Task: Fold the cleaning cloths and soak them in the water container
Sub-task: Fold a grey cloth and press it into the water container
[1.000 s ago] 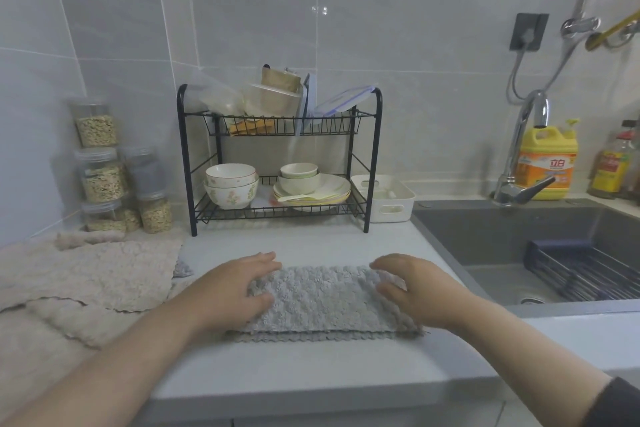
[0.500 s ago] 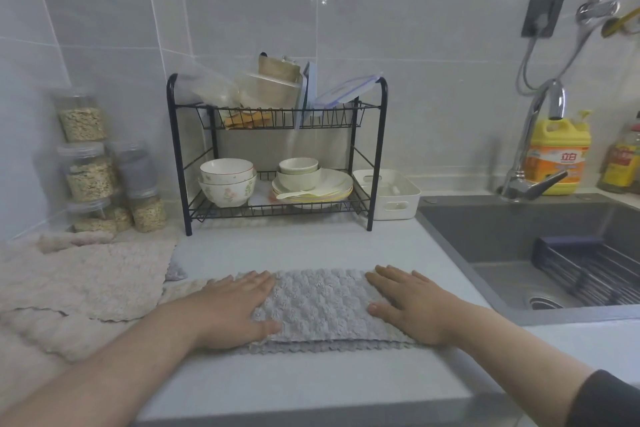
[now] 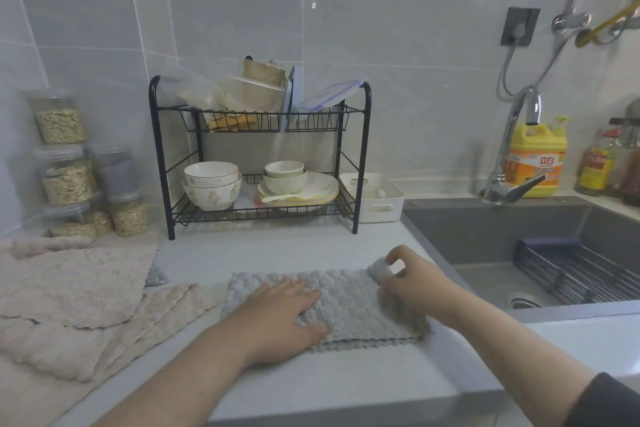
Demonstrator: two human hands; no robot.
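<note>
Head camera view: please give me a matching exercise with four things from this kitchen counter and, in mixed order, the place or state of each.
1. left hand
2. right hand
3. yellow plastic detergent bottle
4. white plastic basket

A. stands behind the metal tap
B. pinches the right end of the grey fluffy cloth
C. stands right of the black wire dish rack
D. lies flat on the grey fluffy cloth

Pairs: 1-D, 2-B, 3-A, 4-C

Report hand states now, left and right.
Left hand: open, pressing flat on the grey cloth.
Right hand: closed, fingers pinching the grey cloth's right end.
</note>
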